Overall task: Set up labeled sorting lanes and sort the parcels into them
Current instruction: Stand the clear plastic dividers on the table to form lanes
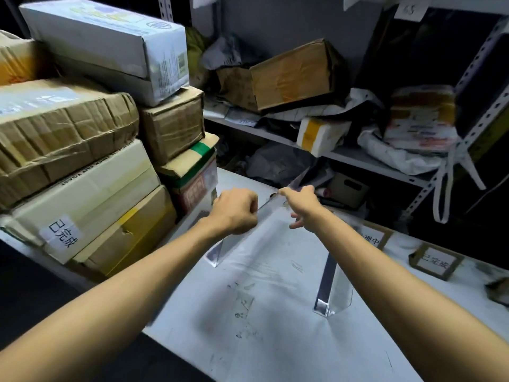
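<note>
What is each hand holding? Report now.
Left hand: curled, gripping the clear divider.
Right hand: pinching that divider's far end.

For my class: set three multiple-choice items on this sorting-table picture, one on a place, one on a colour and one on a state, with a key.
1. Where does the free clear divider stand?
A on the floor; B on a chair; C on the white table, right of the held clear divider.

2. What colour is the tape on the white parcel at the edge of the shelf?
A blue; B yellow; C red.

3. Which hands hold the held clear divider?
A the left hand and the right hand; B neither; C one alone.

Key:
1 C, it stands on the table under the right forearm.
2 B, a yellow band crosses the parcel.
3 A, both hands close on the strip.
</note>
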Demonstrator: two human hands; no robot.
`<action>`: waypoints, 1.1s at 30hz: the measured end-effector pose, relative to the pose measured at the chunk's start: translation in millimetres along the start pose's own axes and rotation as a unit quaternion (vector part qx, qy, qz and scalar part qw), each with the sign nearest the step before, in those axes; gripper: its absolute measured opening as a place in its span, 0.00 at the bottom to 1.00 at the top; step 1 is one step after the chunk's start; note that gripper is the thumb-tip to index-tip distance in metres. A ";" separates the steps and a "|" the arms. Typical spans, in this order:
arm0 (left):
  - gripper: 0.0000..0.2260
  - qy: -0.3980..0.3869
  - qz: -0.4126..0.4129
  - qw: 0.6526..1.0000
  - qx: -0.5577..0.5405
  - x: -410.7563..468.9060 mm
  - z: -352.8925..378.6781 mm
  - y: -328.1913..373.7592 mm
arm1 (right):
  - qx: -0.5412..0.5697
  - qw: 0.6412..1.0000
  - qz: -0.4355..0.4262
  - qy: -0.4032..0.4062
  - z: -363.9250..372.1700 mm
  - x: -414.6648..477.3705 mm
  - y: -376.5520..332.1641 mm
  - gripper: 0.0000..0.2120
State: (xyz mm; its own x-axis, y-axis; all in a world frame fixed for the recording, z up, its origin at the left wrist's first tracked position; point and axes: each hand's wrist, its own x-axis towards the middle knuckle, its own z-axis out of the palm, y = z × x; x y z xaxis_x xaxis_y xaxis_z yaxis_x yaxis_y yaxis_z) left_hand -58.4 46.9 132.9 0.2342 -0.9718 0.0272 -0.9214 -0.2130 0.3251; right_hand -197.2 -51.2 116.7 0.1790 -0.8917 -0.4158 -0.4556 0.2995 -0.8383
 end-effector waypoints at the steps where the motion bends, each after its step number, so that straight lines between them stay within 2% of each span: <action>1: 0.03 -0.001 -0.005 1.000 -0.024 0.9 3.4 3.5 | 0.044 0.999 0.022 -0.014 -0.7 -1.0 1.5 0.37; 3: 0.03 -0.003 -0.003 0.998 -0.058 0.8 10.8 13.1 | 0.099 0.994 0.041 -0.016 -2.0 1.1 9.7 0.37; 4: 0.04 -0.006 0.007 0.998 -0.062 0.3 14.1 18.1 | 0.126 0.991 0.049 -0.016 -2.3 3.3 14.8 0.35; 8: 0.06 -0.045 0.042 0.995 -0.080 -8.6 32.9 36.9 | 0.212 0.975 0.064 -0.029 -16.3 0.3 36.2 0.07; 10: 0.03 -0.089 0.038 0.986 -0.137 -13.2 46.0 44.6 | 0.240 0.968 0.074 -0.014 -27.3 -4.0 47.0 0.07; 11: 0.03 -0.112 0.035 0.978 -0.172 -14.7 53.2 48.7 | 0.248 0.966 0.077 -0.006 -32.9 -4.1 53.4 0.12; 13: 0.09 -0.166 0.027 0.955 -0.244 -18.3 65.1 58.5 | 0.247 0.966 0.078 -0.004 -43.7 -3.6 65.4 0.22; 16: 0.17 -0.264 -0.018 0.897 -0.354 -29.1 80.9 74.9 | 0.207 0.976 0.061 0.009 -58.3 -14.3 80.6 0.24; 18: 0.18 -0.270 -0.058 0.874 -0.400 -39.8 97.7 84.8 | 0.175 0.983 0.051 0.017 -67.7 -24.4 95.6 0.25; 19: 0.17 -0.248 -0.064 0.882 -0.396 -44.2 107.7 86.4 | 0.161 0.986 0.047 0.020 -71.0 -29.6 102.8 0.24; 21: 0.16 -0.201 -0.049 0.927 -0.313 -53.7 128.9 86.4 | 0.126 0.991 0.039 0.022 -79.0 -40.1 118.2 0.24; 23: 0.18 -0.206 -0.027 0.952 -0.226 -64.3 146.9 82.3 | 0.091 0.995 0.032 0.022 -84.4 -49.6 131.3 0.24; 25: 0.20 -0.248 -0.001 0.953 -0.173 -75.6 157.9 82.5 | 0.077 0.996 0.030 0.022 -85.9 -55.9 142.1 0.25; 29: 0.18 -0.321 0.041 0.943 -0.075 -89.8 173.6 82.6 | 0.062 0.997 0.038 0.035 -81.5 -67.2 155.4 0.25; 33: 0.19 -0.331 0.049 0.940 -0.070 -90.9 180.4 80.0 | 0.032 0.998 0.043 0.044 -76.9 -75.8 166.5 0.18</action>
State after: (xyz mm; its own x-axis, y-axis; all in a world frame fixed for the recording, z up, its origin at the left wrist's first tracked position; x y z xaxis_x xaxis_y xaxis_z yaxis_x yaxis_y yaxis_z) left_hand -209.4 99.9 -14.1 -0.1373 -0.8454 -0.5161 -0.8679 -0.1484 0.4741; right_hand -353.7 40.2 35.8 0.0633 -0.8877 -0.4561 -0.4091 0.3938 -0.8232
